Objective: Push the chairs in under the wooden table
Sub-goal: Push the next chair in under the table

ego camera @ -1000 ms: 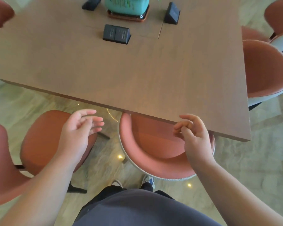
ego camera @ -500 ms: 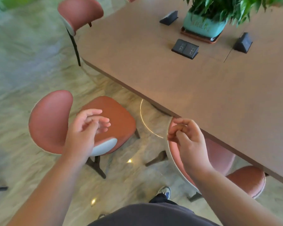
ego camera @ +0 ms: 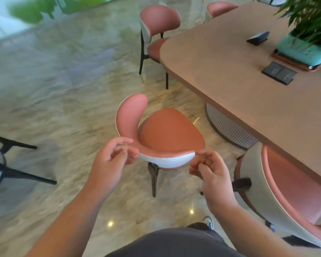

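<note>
The left hand (ego camera: 111, 160) hovers with loosely curled fingers at the left end of the chair (ego camera: 167, 134) backrest, gripping nothing that I can see, and the right hand (ego camera: 209, 169) hangs the same way at the right end, both likely placed to take hold for a push. That chair stands out on the floor (ego camera: 54, 93), well apart from the near long edge of the table (ego camera: 230, 71), seat turned toward it. Further right, a second chair (ego camera: 285, 188) sits tucked under that edge
</note>
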`<state>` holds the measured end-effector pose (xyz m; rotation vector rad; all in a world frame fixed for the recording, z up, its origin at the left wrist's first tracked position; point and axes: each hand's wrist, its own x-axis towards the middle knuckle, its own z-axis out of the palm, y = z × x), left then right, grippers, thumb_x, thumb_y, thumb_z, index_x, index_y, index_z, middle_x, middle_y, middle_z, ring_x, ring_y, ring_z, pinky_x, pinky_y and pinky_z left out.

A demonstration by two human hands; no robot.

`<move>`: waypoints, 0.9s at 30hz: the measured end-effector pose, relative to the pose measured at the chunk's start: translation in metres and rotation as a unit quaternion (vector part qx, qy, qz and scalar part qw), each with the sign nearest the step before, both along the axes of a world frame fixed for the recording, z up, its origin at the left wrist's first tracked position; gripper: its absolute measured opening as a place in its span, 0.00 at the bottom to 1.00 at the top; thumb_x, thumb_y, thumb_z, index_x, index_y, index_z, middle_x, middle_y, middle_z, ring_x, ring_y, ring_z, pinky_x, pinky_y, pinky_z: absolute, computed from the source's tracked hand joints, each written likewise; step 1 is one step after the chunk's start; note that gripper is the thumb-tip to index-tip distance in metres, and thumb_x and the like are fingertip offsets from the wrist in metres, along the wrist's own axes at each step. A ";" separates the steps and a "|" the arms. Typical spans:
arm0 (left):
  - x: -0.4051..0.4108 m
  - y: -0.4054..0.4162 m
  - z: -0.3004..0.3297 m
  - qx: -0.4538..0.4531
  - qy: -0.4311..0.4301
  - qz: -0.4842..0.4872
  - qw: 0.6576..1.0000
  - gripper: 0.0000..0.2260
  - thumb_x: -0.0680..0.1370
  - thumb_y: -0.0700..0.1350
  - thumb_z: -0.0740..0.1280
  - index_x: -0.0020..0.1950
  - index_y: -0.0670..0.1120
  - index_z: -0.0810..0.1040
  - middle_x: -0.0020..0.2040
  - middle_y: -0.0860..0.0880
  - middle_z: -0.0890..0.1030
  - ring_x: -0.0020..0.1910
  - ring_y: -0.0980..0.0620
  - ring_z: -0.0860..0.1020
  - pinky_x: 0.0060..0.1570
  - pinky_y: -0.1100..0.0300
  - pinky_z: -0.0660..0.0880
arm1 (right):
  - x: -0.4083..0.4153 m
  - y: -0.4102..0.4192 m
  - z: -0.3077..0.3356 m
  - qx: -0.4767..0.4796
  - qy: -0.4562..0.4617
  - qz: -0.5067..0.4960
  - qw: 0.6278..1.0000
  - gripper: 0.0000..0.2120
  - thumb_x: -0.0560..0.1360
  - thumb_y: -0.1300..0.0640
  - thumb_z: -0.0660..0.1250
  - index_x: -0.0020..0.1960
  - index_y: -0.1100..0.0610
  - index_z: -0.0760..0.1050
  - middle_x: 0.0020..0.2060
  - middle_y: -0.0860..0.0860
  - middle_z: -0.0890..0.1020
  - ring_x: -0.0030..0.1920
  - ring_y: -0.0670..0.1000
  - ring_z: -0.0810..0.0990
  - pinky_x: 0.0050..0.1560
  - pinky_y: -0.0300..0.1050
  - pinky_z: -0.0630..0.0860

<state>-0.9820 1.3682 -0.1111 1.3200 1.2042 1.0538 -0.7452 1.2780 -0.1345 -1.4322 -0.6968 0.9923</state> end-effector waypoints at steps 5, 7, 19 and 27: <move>-0.043 0.026 -0.001 -0.009 -0.025 0.014 1.000 0.17 0.83 0.28 0.57 0.54 0.46 0.80 0.42 0.44 0.86 0.43 0.49 0.86 0.44 0.58 0.82 | -0.033 0.027 0.003 -0.015 -0.006 -0.019 1.000 0.19 0.78 0.76 0.54 0.56 0.59 0.77 0.37 0.48 0.82 0.41 0.52 0.80 0.50 0.52 0.81; -0.048 0.046 -0.004 -0.012 -0.026 0.013 1.000 0.17 0.83 0.28 0.57 0.54 0.47 0.80 0.42 0.45 0.87 0.43 0.49 0.85 0.44 0.58 0.82 | -0.037 0.040 0.003 -0.023 -0.013 -0.026 0.999 0.19 0.78 0.76 0.54 0.57 0.60 0.77 0.37 0.47 0.82 0.40 0.51 0.81 0.48 0.48 0.82; -0.039 0.206 -0.010 -0.042 -0.020 0.018 0.999 0.14 0.83 0.29 0.58 0.55 0.43 0.80 0.44 0.43 0.87 0.43 0.46 0.86 0.44 0.57 0.83 | -0.027 0.166 -0.035 -0.078 0.033 -0.081 0.993 0.21 0.78 0.76 0.53 0.55 0.57 0.78 0.35 0.46 0.83 0.38 0.49 0.82 0.44 0.42 0.82; -0.034 0.297 -0.023 -0.076 0.005 -0.032 0.997 0.15 0.84 0.30 0.57 0.55 0.45 0.80 0.43 0.45 0.87 0.43 0.48 0.86 0.46 0.53 0.84 | -0.030 0.239 -0.035 -0.092 0.029 -0.127 0.987 0.20 0.78 0.76 0.54 0.55 0.57 0.78 0.36 0.47 0.83 0.38 0.50 0.81 0.46 0.48 0.81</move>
